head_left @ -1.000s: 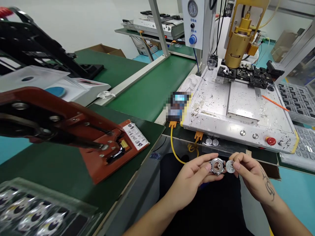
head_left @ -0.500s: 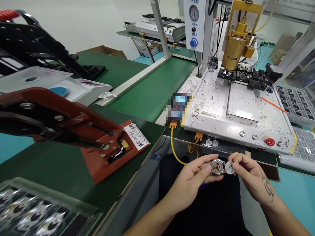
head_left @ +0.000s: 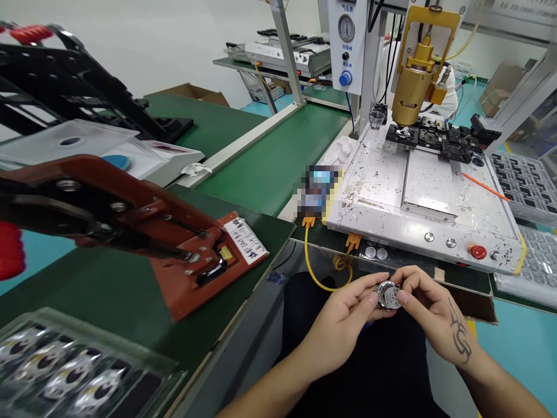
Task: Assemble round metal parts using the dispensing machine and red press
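Observation:
Above my lap, my left hand point(head_left: 348, 313) grips a silver round watch case point(head_left: 381, 296) between thumb and fingers, its back side facing up. With thumb and forefinger, my right hand point(head_left: 424, 302) pinches a thin silver disc with printed marks, which looks like a watch case back point(head_left: 392, 296). The disc lies over the right part of the case opening, and both hands are close together. Whether the disc is seated in the rim I cannot tell. My fingers hide parts of both pieces.
At left stands a brown-red lever press point(head_left: 191, 249) beside a clear tray point(head_left: 100, 348) of silver watch parts. Ahead is a white dispensing machine point(head_left: 435, 226) with a gold head point(head_left: 411, 93) and a red button point(head_left: 477, 251). Two small round discs point(head_left: 376, 253) lie at its front edge.
My right hand has moved left and brought the disc from beside the watch case to over its opening. My left hand keeps its hold. The view has shifted slightly.

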A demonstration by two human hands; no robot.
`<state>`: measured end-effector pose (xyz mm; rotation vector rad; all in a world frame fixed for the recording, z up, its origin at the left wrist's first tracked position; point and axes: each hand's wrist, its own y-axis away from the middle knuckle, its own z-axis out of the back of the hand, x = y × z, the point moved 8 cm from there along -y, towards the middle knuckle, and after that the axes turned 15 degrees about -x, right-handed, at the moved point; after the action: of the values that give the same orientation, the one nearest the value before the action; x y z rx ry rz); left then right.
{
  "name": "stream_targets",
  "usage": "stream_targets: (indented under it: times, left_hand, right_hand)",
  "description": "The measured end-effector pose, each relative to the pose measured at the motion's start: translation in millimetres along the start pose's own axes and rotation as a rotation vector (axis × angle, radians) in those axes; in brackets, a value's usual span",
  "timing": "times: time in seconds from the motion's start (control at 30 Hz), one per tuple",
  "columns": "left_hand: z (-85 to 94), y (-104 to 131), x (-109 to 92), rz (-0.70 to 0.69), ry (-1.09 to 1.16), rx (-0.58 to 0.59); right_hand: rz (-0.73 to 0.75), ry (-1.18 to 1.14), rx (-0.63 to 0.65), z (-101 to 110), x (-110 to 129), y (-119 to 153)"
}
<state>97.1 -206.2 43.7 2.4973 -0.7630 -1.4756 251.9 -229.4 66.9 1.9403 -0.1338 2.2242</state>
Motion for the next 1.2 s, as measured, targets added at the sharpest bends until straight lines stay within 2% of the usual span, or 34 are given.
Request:
stream_targets:
  times: [0.57, 0.8, 0.9, 1.07, 1.13, 1.2]
  left_hand:
    - [-2.5, 3.5, 2.1, -0.036, -0.044, 0.006]
    - [-4.1, 5.3, 1.7, -0.085, -0.097, -0.004]
    - [-2.8, 5.9, 5.4, -0.131, -0.175, -0.021]
    - [6.1, 3.3, 6.0, -0.295, -0.438, -0.104]
    - [6.3, 2.7, 1.8, -0.332, -0.515, -0.079]
    - [4.4, 2.7, -4.4, -0.344, -0.606, -0.019]
  right_hand:
    - [0.035, 0.042, -0.058, -1.3, -0.5, 2.5]
    - [0.099, 0.129, -0.087, -0.8, 1.8, 2.2]
    - [0.175, 0.186, -0.107, -2.0, 5.8, 3.7]
    - [0.285, 0.338, -0.137, -1.8, 6.4, 3.5]
    - [0.287, 0.354, -0.141, 0.2, 3.7, 1.0]
    - [0.328, 0.366, -0.075, -3.8, 4.2, -0.8]
